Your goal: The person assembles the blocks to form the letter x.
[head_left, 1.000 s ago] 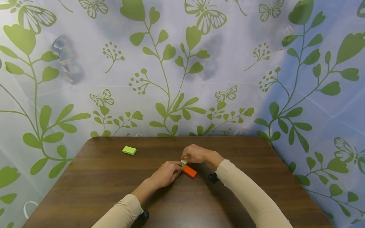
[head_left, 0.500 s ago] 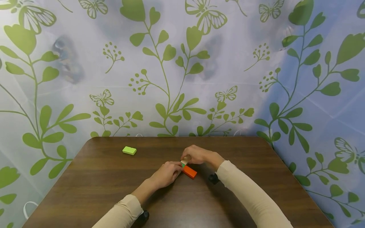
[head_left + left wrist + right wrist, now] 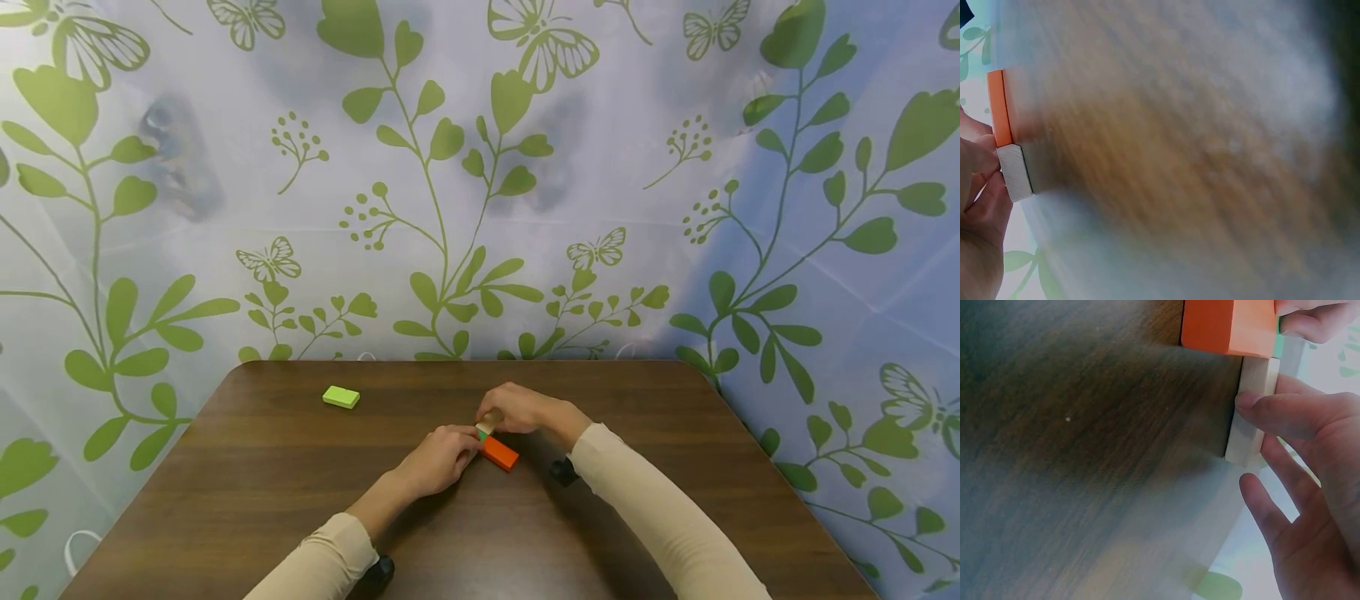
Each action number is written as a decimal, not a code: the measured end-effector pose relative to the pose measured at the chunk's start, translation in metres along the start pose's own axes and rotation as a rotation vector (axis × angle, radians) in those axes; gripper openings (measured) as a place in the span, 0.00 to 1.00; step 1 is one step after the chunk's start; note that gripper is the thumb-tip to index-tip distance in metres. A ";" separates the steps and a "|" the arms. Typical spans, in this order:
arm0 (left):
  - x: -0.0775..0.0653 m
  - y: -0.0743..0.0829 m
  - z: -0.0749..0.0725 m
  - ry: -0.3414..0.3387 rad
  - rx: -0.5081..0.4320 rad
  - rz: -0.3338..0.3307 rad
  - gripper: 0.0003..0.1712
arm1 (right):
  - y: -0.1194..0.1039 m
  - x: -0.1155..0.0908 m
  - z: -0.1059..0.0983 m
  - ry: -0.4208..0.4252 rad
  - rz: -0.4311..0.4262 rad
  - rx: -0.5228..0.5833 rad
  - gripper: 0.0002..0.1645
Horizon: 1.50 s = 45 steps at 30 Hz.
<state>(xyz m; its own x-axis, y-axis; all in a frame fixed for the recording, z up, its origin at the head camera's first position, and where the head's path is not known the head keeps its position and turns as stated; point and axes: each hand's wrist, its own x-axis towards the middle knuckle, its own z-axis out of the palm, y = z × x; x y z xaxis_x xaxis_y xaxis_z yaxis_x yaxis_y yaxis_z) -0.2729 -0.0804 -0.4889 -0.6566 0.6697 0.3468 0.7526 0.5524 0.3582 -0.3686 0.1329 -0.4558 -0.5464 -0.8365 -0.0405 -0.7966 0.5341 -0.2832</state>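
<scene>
At the table's middle, an orange block (image 3: 499, 453) lies slantwise. A small green patch (image 3: 483, 435) shows at its far-left end, largely covered by fingers. My left hand (image 3: 442, 458) curls there, its fingertips on the pale wooden block (image 3: 1016, 174) that adjoins the orange one in the left wrist view. My right hand (image 3: 517, 407) pinches a pale wooden block (image 3: 1252, 412) between thumb and fingers. In the right wrist view that block stands right against the orange block's end, its lower edge at the tabletop.
A lime-green block (image 3: 341, 397) lies by itself toward the back left of the brown wooden table (image 3: 300, 483). Behind the table's far edge hangs a pale curtain (image 3: 465, 208) printed with green leaves and butterflies.
</scene>
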 end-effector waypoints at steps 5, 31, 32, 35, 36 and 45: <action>0.000 0.000 -0.002 0.000 -0.010 0.011 0.07 | -0.002 0.000 -0.002 -0.017 0.019 0.003 0.20; 0.000 0.000 -0.002 0.032 0.028 -0.020 0.06 | 0.003 -0.009 -0.009 0.018 0.023 0.014 0.22; 0.000 0.000 -0.002 0.037 0.024 -0.023 0.06 | 0.003 -0.010 -0.009 0.020 0.021 0.017 0.22; 0.000 0.000 -0.003 0.047 0.016 -0.027 0.06 | 0.003 -0.012 -0.010 0.021 0.028 0.019 0.22; 0.000 -0.001 -0.004 0.048 0.015 -0.033 0.07 | 0.004 -0.013 -0.010 0.022 0.032 0.019 0.22; -0.003 -0.006 -0.013 0.051 0.030 -0.119 0.11 | 0.005 -0.024 -0.010 0.059 0.062 0.033 0.21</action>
<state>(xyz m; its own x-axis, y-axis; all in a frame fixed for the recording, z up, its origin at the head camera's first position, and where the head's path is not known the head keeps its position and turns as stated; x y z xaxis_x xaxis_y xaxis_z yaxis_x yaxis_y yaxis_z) -0.2754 -0.0921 -0.4809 -0.7424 0.5729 0.3473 0.6699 0.6414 0.3740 -0.3619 0.1570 -0.4464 -0.6096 -0.7927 -0.0030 -0.7523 0.5797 -0.3131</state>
